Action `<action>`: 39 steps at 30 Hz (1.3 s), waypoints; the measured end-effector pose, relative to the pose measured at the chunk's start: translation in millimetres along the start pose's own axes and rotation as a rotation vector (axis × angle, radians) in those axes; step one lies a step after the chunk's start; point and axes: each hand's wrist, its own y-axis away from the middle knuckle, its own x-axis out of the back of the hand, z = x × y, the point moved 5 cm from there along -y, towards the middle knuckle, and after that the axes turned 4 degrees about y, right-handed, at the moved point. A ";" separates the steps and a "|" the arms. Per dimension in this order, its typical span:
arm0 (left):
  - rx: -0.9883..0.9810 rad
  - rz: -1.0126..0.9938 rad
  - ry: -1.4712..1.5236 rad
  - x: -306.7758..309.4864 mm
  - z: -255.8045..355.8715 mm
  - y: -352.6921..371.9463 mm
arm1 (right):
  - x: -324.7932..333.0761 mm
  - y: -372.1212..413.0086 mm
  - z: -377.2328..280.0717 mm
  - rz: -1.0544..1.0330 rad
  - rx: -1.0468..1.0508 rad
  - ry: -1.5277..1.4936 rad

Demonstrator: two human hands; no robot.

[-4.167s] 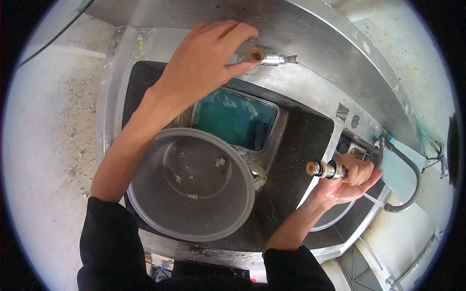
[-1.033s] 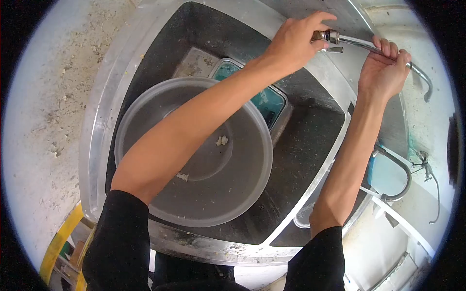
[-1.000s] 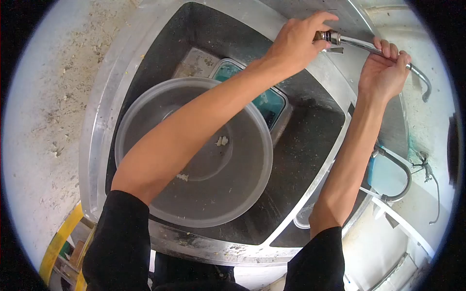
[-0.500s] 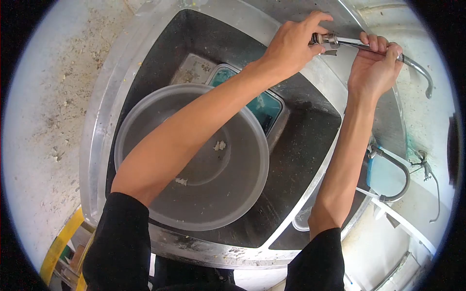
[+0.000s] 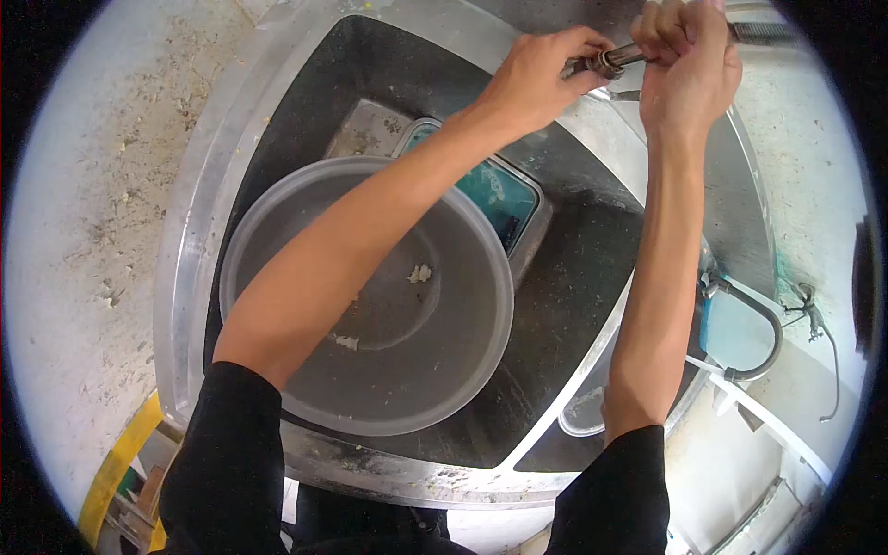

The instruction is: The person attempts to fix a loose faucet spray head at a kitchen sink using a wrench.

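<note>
Near the sink's upper edge, my left hand (image 5: 553, 79) is closed at the fingers around the base end of a metal faucet (image 5: 610, 63). My right hand (image 5: 686, 69) is wrapped round the same faucet's pipe, farther right. A ribbed metal section (image 5: 763, 34) extends right past my right fist. Below my left forearm a large grey round basin (image 5: 453, 370) sits in the sink, with a few pale scraps (image 5: 420, 274) on its bottom. A teal container (image 5: 499, 199) lies partly behind the basin and my left arm.
The metal sink rim (image 5: 176, 305) surrounds the dark basin area. A divider (image 5: 564, 398) separates a smaller compartment on the right, holding a clear container (image 5: 583, 413). Another curved faucet (image 5: 772, 338) stands at the right. A yellow frame (image 5: 116, 462) is at lower left.
My right hand has moved up and left, tilting the faucet pipe upward. My left hand has shifted slightly left and down. The basin has hardly moved.
</note>
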 end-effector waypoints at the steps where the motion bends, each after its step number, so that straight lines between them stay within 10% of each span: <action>1: 0.002 0.000 0.000 4.4 -0.3 -2.0 | 2.1 -1.8 2.0 0.000 -0.002 0.000; 19: 0.126 -0.182 0.030 0.4 -20.9 -3.0 | 12.5 -8.4 22.7 0.170 -0.164 -0.074; 28: -0.131 -0.238 -0.248 -6.2 19.6 -36.1 | 13.3 -7.2 25.9 0.143 -0.189 -0.096; 32: 0.115 -0.375 -0.046 -7.0 6.5 -43.2 | 15.4 -11.7 18.8 -0.147 -0.155 -0.239; 39: 0.057 -0.280 0.189 -14.1 48.5 -70.3 | 14.5 -44.6 -43.9 0.133 -0.072 -0.088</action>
